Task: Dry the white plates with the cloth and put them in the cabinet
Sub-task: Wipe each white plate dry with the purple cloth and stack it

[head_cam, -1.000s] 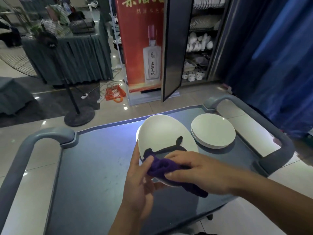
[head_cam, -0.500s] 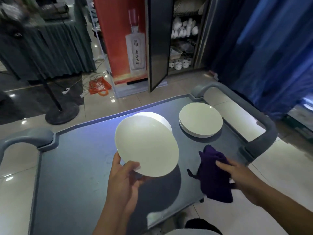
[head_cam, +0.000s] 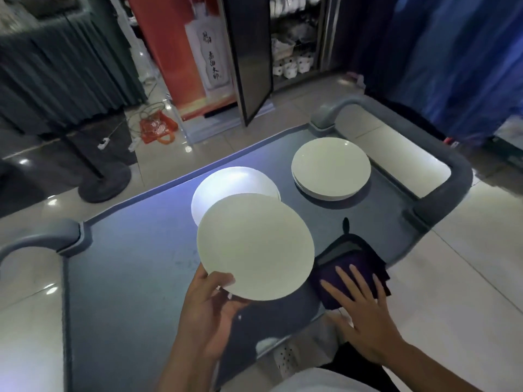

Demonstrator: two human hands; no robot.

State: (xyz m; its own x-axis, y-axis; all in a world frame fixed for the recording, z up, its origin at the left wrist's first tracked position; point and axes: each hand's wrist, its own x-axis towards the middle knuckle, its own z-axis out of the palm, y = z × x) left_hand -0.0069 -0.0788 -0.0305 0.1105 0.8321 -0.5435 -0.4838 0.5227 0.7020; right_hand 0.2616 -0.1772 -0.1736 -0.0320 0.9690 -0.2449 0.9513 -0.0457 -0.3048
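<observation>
My left hand [head_cam: 210, 309] grips a white plate [head_cam: 256, 246] by its near rim and holds it above the grey cart top [head_cam: 127, 278]. Behind it a second white plate [head_cam: 226, 182] lies on the cart, partly hidden. A stack of white plates [head_cam: 331, 168] sits at the cart's far right. The purple cloth [head_cam: 353, 267] lies on the cart's near right edge, and my right hand [head_cam: 359, 309] rests on it with straight, spread fingers. The cabinet [head_cam: 294, 38] stands beyond the cart with its dark door [head_cam: 249, 58] swung open and white crockery on its shelves.
Grey tubular handles [head_cam: 441, 176] close both ends of the cart. A red poster stand [head_cam: 181, 60], an orange bag [head_cam: 157, 128] with cables, and a fan base [head_cam: 104, 182] stand on the tiled floor beyond. Blue curtain [head_cam: 452, 66] hangs on the right.
My right hand took the cloth off the plate, set it down on the cart's near right edge and now lies flat on it. My left hand still holds the plate.
</observation>
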